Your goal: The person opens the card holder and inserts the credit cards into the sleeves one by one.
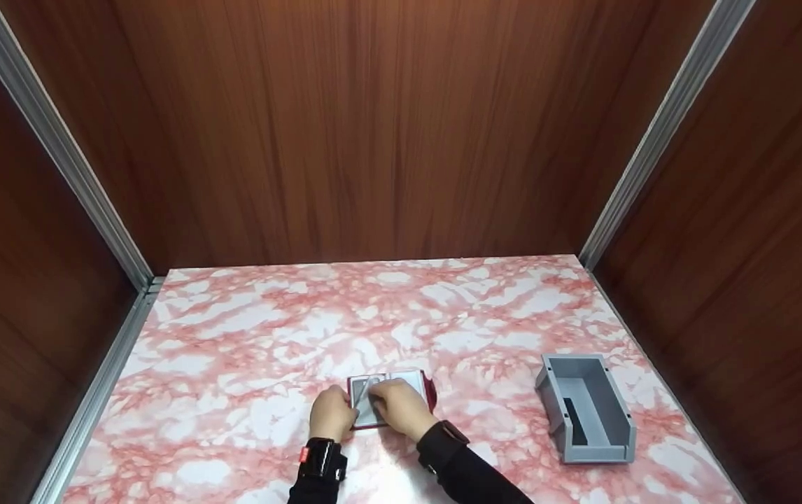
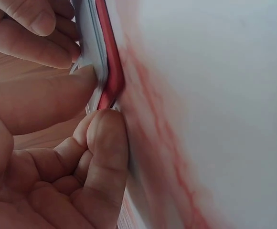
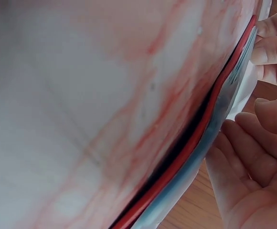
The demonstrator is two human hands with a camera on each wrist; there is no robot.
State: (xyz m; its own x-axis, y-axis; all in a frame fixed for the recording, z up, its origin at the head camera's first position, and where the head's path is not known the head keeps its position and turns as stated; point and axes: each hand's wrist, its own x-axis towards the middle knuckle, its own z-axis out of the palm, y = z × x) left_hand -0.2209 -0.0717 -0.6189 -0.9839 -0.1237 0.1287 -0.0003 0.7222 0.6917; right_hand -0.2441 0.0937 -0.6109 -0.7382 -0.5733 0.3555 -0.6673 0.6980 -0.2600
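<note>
Booklet (image 1: 364,407) lies open on a marbled table (image 1: 268,350), a person's left hand (image 1: 331,414) clamped on its edge. Right hand (image 1: 404,409) reaches over the pages; whether it pinches one cannot be told. Left-wrist view, unlike the head view, shows thumb and fingers at the corner and leaves stacked on a red cover (image 2: 111,52). Only the head view shows the grey bin (image 1: 597,453) at right, wood panels (image 1: 373,140) beyond.
</note>
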